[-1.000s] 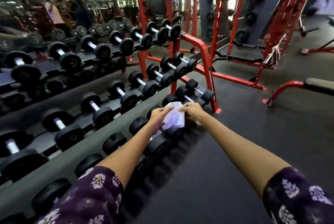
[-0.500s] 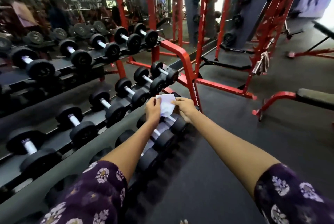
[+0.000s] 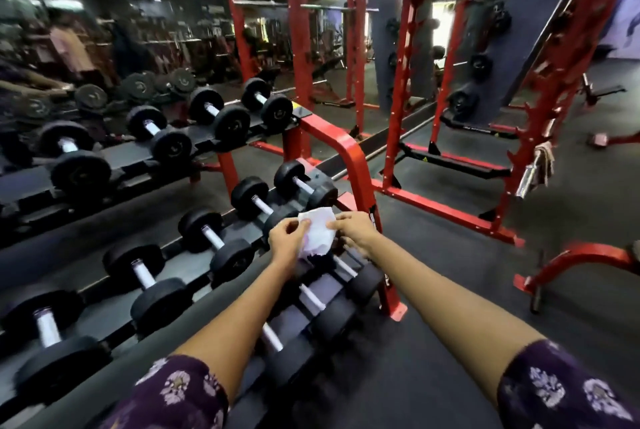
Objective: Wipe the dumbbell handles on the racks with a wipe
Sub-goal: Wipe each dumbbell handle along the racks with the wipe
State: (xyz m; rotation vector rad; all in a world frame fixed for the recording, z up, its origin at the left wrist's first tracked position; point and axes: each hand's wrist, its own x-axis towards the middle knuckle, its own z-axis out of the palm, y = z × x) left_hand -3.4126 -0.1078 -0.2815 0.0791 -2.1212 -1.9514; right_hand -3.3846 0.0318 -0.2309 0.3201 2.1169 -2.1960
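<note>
- Reading labels: none legible; marks on the dumbbell ends are blurred.
- Surroundings: red rack (image 3: 349,151) holds three tiers of black dumbbells; red squat frame (image 3: 408,82) stands beyond on dark floor (mirror behind reflects the weights).
- Wipe (image 3: 317,232), white and crumpled, is held above the lowest tier's far-end dumbbell (image 3: 356,278).
- Left hand (image 3: 285,243) pinches the wipe's left edge; right hand (image 3: 351,229) pinches its right edge, fingers curled.

Open floor (image 3: 450,342) noted right of rack. Leftward passage blocked by dumbbell rows (image 3: 214,238); far end closed off by red rack end frame (image 3: 360,165).
</note>
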